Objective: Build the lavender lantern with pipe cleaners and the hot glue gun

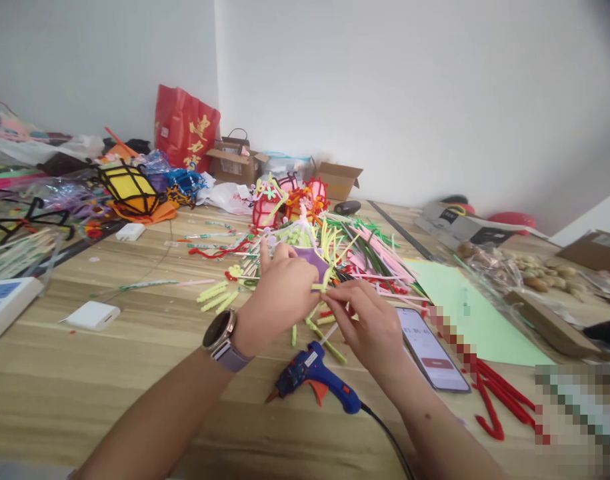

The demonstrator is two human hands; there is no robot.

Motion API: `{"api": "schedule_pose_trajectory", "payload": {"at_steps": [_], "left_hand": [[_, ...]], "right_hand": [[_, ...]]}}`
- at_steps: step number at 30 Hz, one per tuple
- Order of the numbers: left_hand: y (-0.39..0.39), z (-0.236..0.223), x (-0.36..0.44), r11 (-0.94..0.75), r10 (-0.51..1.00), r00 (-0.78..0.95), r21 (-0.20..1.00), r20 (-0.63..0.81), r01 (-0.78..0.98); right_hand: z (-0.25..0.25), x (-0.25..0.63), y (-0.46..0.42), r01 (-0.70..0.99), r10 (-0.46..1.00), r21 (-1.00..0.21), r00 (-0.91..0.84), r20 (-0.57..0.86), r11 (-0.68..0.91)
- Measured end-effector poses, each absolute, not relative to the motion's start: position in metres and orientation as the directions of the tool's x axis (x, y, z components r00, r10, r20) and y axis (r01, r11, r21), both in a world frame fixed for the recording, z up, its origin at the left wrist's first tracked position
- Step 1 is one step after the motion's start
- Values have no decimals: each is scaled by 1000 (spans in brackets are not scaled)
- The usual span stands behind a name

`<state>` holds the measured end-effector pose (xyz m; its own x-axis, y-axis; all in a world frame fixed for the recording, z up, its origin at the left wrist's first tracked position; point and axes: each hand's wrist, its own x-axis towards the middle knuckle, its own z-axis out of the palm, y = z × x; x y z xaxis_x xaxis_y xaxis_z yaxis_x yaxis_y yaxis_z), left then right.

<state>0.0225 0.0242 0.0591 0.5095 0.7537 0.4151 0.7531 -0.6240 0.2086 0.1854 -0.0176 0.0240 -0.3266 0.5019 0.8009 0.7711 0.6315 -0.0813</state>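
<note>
My left hand [277, 293], with a watch on its wrist, is closed round a small purple pipe-cleaner piece [312, 261] held above the wooden table [149, 347]. Against it, my right hand [367, 323] pinches a short yellow-green pipe-cleaner bit [321, 287] at the piece's lower edge. A blue glue gun [315, 377] lies on the table just below both hands, nozzle pointing left, its black cord running off to the lower right. Short green pipe-cleaner cuttings [217, 297] are scattered under and to the left of my hands.
A heap of coloured pipe cleaners [365, 253] lies behind my hands. A phone [432, 350] and green paper sheet [465, 313] lie to the right, red pipe cleaners [499, 397] nearer. A white charger [92, 315] and power strip [5, 303] sit left. Boxes, a red bag [185, 130] and lanterns line the wall.
</note>
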Motion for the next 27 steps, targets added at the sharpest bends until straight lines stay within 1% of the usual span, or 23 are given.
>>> {"api": "schedule_pose_trajectory", "payload": {"at_steps": [1,3,6,8,10,12,15,19,24,27], "left_hand": [[24,59,23,-624,754,510,210,414,752],[25,60,23,-629,749,512,211,421,748],[25,59,23,-652,728,520,218,447,726],[25,59,23,-669,710,525,215,470,711],[25,59,23,-681,694,527,211,491,701],[24,59,23,-687,685,521,214,510,694],[24,60,24,-689,681,515,218,520,691],[23,59,25,-705,665,530,207,527,678],[21,63,25,-712,663,527,228,533,665],[18,68,26,-719,666,550,240,503,652]], "right_hand": [[25,186,-18,761,513,-113,-311,800,638],[29,187,-17,730,568,-217,-274,776,648],[35,189,-16,632,692,-444,-209,691,635],[36,190,-15,518,781,-623,-154,606,586],[35,191,-13,363,861,-787,-102,499,499],[33,192,-12,211,918,-893,-70,391,397],[33,192,-10,46,963,-963,-64,262,265],[35,190,-10,-86,983,-985,-88,159,152],[37,189,-9,-172,991,-982,-93,101,84],[38,189,-9,-168,991,-983,-100,91,73]]}}
